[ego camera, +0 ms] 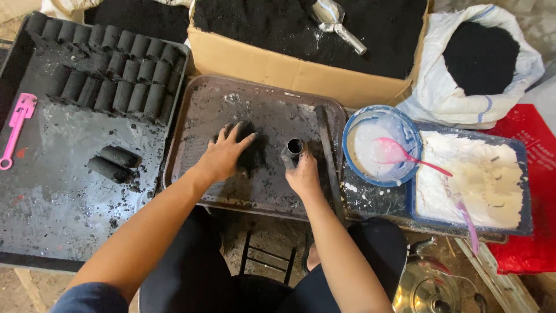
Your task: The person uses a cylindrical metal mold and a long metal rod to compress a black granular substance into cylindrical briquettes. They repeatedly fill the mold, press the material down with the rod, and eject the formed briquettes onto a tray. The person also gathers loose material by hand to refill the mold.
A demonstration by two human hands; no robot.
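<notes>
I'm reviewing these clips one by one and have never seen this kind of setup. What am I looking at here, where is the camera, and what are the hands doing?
There is no machine: a person works with bare hands, and the single picture comes from a camera on their head, looking down.

The left hand lies spread on a heap of black powder in a dark metal tray. The right hand grips a short metal tube standing upright on the same tray.

To the left, a bigger tray carries rows of black cylinders, two loose ones and a pink tool. Behind is a cardboard box of black powder with a metal scoop, and a white sack of more. To the right sit a blue bowl of white liquid with a pink spoon, and a blue tray of white powder.
</notes>
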